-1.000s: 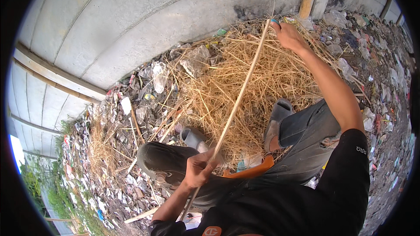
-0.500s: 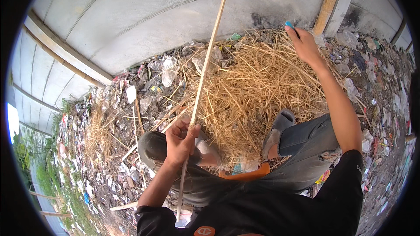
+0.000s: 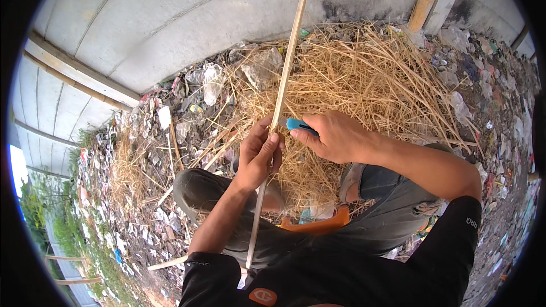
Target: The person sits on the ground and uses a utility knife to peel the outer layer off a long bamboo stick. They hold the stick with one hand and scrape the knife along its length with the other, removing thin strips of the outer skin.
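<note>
A long, thin pale wooden strip (image 3: pixel 291 51) slants up from my lap toward the wall. Round its middle my left hand (image 3: pixel 259 156) is closed, thumb on the near side. Just right of that grip, my right hand (image 3: pixel 335 136) is wrapped round a blue-handled utility knife (image 3: pixel 300 126). Its front end lies at the strip, slightly above my left fingers; whether the blade touches the wood I cannot make out. Beneath both hands spreads a heap of straw-coloured shavings (image 3: pixel 352 79).
A grey panel wall (image 3: pixel 187 17) with a wooden post (image 3: pixel 427 0) stands beyond the heap. Litter and plastic scraps (image 3: pixel 142 193) cover the ground on both sides. Between my legs sits an orange plastic piece (image 3: pixel 318 222). Green plants (image 3: pixel 62 210) grow at the far left.
My right hand has come from the upper right, out over the heap, down to the strip beside my left hand. The strip and left hand have shifted slightly up and right.
</note>
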{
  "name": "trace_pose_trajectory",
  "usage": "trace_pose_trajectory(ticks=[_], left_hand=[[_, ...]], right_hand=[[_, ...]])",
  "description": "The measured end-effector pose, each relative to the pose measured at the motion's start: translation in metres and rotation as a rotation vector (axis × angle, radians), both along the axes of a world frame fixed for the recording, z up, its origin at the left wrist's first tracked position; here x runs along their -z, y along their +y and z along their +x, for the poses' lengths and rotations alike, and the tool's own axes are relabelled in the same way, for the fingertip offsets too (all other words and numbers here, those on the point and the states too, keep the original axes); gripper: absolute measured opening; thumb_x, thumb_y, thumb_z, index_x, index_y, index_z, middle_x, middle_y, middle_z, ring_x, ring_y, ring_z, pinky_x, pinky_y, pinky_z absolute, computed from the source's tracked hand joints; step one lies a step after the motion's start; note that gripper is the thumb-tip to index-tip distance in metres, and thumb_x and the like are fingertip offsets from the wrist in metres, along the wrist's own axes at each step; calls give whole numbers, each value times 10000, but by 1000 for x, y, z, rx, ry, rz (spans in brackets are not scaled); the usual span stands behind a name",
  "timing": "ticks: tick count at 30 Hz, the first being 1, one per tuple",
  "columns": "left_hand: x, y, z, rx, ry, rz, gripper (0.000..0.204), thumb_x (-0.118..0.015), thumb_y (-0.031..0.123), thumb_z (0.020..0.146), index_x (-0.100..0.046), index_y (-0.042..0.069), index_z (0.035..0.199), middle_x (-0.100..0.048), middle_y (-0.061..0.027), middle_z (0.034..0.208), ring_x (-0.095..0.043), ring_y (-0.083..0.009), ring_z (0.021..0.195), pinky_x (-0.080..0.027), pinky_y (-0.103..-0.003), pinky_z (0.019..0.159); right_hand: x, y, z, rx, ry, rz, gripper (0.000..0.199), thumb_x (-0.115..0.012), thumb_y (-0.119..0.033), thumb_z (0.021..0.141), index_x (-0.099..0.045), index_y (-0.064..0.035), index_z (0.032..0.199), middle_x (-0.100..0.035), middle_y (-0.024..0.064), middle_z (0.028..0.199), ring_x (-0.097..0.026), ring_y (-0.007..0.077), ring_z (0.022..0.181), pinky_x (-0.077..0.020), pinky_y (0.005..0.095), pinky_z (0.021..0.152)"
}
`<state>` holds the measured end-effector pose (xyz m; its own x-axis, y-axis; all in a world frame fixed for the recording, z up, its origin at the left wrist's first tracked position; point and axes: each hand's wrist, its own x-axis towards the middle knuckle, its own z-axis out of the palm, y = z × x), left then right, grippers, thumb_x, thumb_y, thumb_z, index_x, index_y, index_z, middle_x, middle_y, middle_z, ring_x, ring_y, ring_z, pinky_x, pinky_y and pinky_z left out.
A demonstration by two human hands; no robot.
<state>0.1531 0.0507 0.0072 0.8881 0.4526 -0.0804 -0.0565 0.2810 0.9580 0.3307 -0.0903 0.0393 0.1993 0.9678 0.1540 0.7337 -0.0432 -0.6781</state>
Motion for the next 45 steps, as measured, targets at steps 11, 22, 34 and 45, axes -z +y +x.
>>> trace_pose_trajectory(ticks=[11,22,34,45], left_hand=[[-2,-6,-10,31,46,138,404,-472,135,1068,-372,24,1443,-571,-14,831,-439,-22,464,-337,-166,406],[5,0,-14,-40,54,279,399,-511,112,1049,-377,-20,1401,-581,-10,866,-470,-12,620,-361,-167,526],[3,-20,-35,200,63,200,389,-500,126,1043,-379,-34,1376,-481,45,724,-410,-19,538,-299,-193,485],[31,-10,-51,299,43,290,365,-482,131,1054,-387,-32,1367,-475,34,759,-421,-21,574,-323,-195,520]], right_hand=[[6,8,-17,-25,24,-72,541,-505,-479,1024,-614,17,837,-541,158,487,-606,331,459,-454,454,460],[15,31,5,-10,-275,22,544,-509,-546,999,-627,-36,849,-560,140,495,-607,311,460,-460,439,450],[8,22,170,633,-257,-65,630,-400,-577,1037,-702,-37,917,-478,14,527,-470,157,469,-399,393,497],[16,-16,231,845,-309,95,575,-509,-577,992,-732,-48,948,-613,94,643,-611,226,616,-489,447,672]])
